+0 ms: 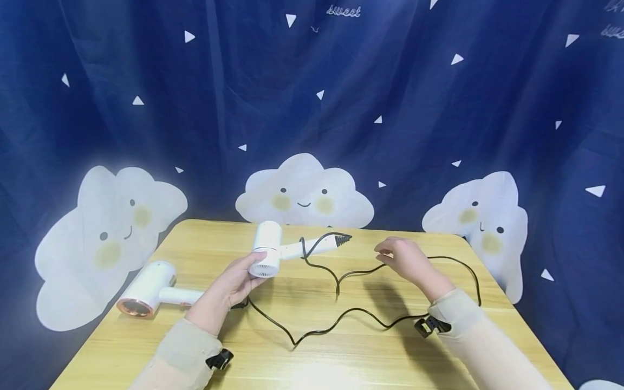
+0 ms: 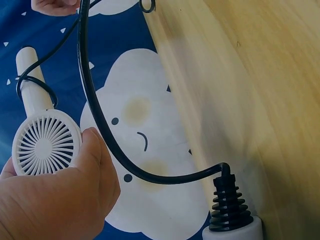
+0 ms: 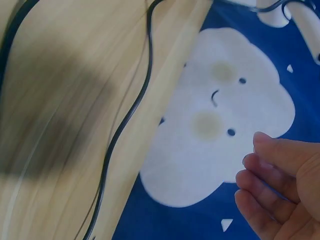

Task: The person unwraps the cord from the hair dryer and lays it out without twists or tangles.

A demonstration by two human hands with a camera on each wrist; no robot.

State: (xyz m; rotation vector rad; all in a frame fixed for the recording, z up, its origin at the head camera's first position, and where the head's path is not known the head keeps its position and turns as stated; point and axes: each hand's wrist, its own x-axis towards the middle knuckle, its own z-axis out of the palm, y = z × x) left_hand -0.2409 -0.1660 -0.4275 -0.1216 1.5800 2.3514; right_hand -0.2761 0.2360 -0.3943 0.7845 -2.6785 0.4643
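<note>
My left hand (image 1: 240,279) grips a white hair dryer (image 1: 267,238) round its barrel, above the table. Its handle points to the right, and a black cord (image 2: 37,80) loops round it. The slotted round end (image 2: 47,145) of the barrel shows in the left wrist view. To the right, my right hand (image 1: 408,261) is raised over the table with fingers loosely bent and nothing between them, as the right wrist view (image 3: 280,190) also shows. Another white hair dryer (image 1: 158,281), with a rose-gold ring, lies at the left, its handle end hidden behind my left hand.
A long black cord (image 1: 361,310) winds over the wooden table (image 1: 273,368) to the right and bends back near the right edge. Behind the table hangs a dark blue curtain (image 1: 292,81) with white clouds and triangles.
</note>
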